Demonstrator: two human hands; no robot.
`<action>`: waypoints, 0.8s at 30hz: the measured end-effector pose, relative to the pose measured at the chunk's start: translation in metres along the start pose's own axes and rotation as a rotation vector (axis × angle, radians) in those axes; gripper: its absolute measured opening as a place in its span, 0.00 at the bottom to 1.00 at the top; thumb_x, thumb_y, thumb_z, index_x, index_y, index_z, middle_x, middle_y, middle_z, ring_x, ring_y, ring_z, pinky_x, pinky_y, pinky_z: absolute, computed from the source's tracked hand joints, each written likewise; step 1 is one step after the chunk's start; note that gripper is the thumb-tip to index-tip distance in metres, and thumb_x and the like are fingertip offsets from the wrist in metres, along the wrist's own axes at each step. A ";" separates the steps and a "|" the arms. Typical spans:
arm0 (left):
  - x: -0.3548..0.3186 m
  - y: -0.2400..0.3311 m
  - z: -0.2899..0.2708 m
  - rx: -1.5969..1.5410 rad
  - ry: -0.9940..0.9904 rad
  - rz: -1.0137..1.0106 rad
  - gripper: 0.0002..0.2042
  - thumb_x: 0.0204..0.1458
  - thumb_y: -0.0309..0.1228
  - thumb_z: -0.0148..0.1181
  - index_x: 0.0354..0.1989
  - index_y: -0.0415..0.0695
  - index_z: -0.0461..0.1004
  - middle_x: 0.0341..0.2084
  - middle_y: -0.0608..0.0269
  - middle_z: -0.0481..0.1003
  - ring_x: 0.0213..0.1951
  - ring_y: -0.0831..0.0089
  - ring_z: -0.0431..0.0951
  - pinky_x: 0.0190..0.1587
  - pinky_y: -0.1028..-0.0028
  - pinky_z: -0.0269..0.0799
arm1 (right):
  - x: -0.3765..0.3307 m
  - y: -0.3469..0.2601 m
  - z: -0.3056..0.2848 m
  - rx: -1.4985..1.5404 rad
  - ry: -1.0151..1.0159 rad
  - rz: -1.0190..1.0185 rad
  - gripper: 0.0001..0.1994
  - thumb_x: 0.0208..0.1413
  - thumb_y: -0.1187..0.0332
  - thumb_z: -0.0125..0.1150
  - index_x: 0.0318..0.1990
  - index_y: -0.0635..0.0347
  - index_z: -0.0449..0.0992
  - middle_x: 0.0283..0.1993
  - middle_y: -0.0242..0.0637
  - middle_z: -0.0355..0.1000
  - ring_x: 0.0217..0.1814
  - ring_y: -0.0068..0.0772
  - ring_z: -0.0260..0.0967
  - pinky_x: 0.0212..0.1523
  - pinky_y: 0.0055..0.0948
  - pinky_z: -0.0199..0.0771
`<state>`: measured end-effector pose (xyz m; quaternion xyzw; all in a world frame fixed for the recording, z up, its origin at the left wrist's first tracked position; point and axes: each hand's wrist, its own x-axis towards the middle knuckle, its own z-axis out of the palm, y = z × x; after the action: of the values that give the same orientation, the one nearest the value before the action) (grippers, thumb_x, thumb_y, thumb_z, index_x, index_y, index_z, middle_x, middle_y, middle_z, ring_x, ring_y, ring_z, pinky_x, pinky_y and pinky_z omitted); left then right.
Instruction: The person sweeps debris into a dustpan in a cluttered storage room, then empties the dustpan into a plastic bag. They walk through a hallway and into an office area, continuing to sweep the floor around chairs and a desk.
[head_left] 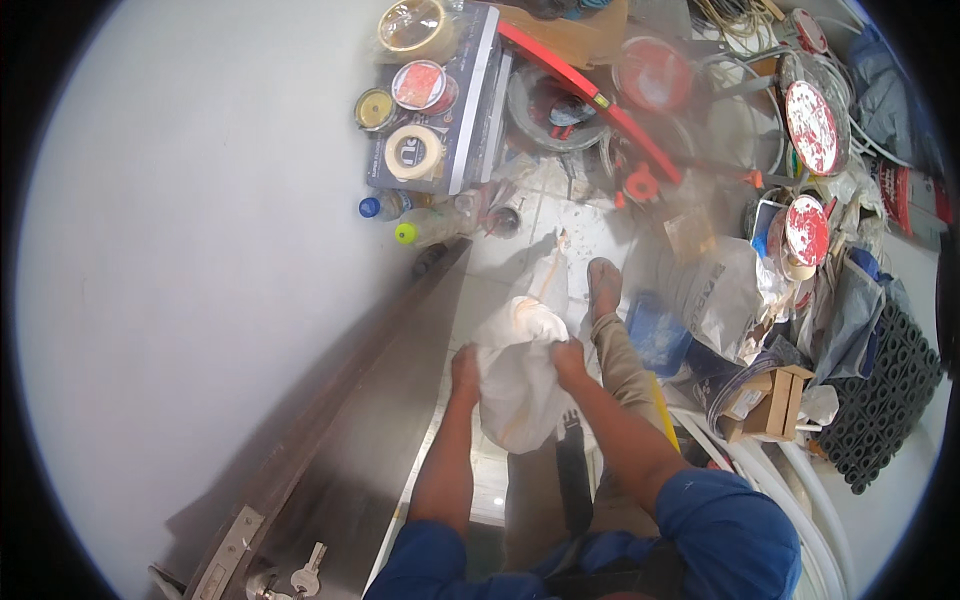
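A white woven sack [522, 385] hangs in front of my body, its rim folded over and its lower end trailing toward the tiled floor [552, 205]. My left hand [465, 374] is closed on the sack's left edge. Opposite it, my right hand [569, 364] grips the right edge. Whatever lies inside the sack is hidden. Beyond it, my foot [604, 285] stands on the tiles.
An open door [370, 430] with keys [309, 572] runs along the left. Ahead, a box [455, 115] carries tape rolls [413, 152]; bottles [428, 226] lie near it. A red spirit level [600, 98], stained buckets [812, 128], a carton [768, 405] and a black mat [880, 395] crowd the right.
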<state>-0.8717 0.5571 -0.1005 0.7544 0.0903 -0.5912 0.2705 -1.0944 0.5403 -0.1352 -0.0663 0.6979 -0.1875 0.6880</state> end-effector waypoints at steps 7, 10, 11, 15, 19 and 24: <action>0.007 0.045 -0.062 0.144 -0.022 -0.099 0.23 0.52 0.43 0.56 0.48 0.37 0.75 0.42 0.56 0.77 0.43 0.65 0.77 0.46 0.66 0.73 | 0.004 -0.038 -0.059 -0.342 -0.243 0.156 0.16 0.51 0.71 0.55 0.48 0.66 0.76 0.38 0.39 0.75 0.40 0.30 0.72 0.45 0.30 0.72; 0.017 0.042 -0.055 0.038 -0.088 -0.018 0.23 0.53 0.42 0.56 0.49 0.35 0.75 0.43 0.53 0.77 0.46 0.64 0.76 0.50 0.67 0.69 | -0.004 -0.045 -0.051 -0.016 -0.412 0.083 0.18 0.55 0.67 0.58 0.51 0.67 0.75 0.42 0.40 0.75 0.41 0.29 0.72 0.47 0.29 0.71; 0.019 0.042 -0.052 0.153 -0.025 0.091 0.23 0.54 0.42 0.56 0.51 0.35 0.73 0.45 0.50 0.76 0.48 0.62 0.75 0.52 0.67 0.68 | -0.005 -0.048 -0.045 -0.190 -0.398 0.072 0.20 0.56 0.64 0.58 0.52 0.68 0.75 0.43 0.41 0.75 0.42 0.30 0.72 0.47 0.30 0.70; -0.002 0.052 -0.032 0.775 0.178 0.532 0.27 0.54 0.42 0.57 0.58 0.36 0.67 0.54 0.42 0.71 0.56 0.54 0.71 0.61 0.64 0.62 | -0.006 -0.055 -0.022 -0.490 -0.424 0.082 0.26 0.60 0.54 0.55 0.54 0.72 0.72 0.47 0.43 0.74 0.44 0.33 0.71 0.48 0.33 0.69; -0.068 0.053 0.008 1.297 0.376 1.005 0.31 0.53 0.41 0.59 0.64 0.40 0.62 0.61 0.41 0.65 0.62 0.48 0.64 0.66 0.58 0.56 | 0.000 -0.044 0.001 -0.105 -0.402 0.267 0.29 0.62 0.49 0.50 0.53 0.73 0.73 0.47 0.44 0.75 0.45 0.35 0.71 0.50 0.35 0.68; -0.062 -0.008 0.012 1.109 -0.235 0.551 0.33 0.54 0.42 0.59 0.67 0.40 0.58 0.62 0.39 0.62 0.64 0.48 0.62 0.66 0.60 0.56 | 0.002 -0.027 0.029 0.021 -0.427 0.335 0.26 0.64 0.51 0.49 0.52 0.69 0.74 0.49 0.44 0.75 0.49 0.37 0.72 0.54 0.36 0.67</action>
<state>-0.9030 0.5693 -0.0463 0.7080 -0.4577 -0.5378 -0.0101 -1.0708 0.5094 -0.1270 0.0189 0.5364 -0.0601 0.8416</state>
